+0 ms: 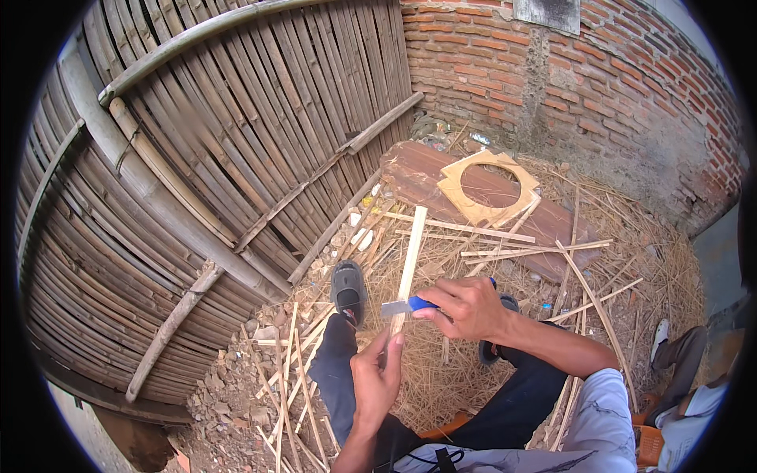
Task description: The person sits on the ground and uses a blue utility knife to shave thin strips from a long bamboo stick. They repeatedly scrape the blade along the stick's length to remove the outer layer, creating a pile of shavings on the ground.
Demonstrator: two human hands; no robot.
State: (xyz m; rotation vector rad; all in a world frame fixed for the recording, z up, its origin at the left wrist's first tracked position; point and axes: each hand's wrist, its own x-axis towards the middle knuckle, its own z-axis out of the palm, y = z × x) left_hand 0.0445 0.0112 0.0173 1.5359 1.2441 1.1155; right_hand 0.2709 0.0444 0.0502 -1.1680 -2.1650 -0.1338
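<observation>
Right hand [467, 309] grips a blue-handled knife [408, 305], its flat metal blade lying across a pale, straight wooden strip [411, 256]; the left hand [375, 374] pinches the strip's six o'clock end, while its far tip points just past twelve. Shaving cleanly probably calls for a shallow blade angle, strokes along the grain and the left hand clear of the edge. Dry, tangled straw [434, 386] lies below; thin split sticks [285, 386] criss-cross toward eight o'clock.

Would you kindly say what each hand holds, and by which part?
Right hand: knife, by its blue handle. Left hand: pale strip, toward its near end.
</observation>
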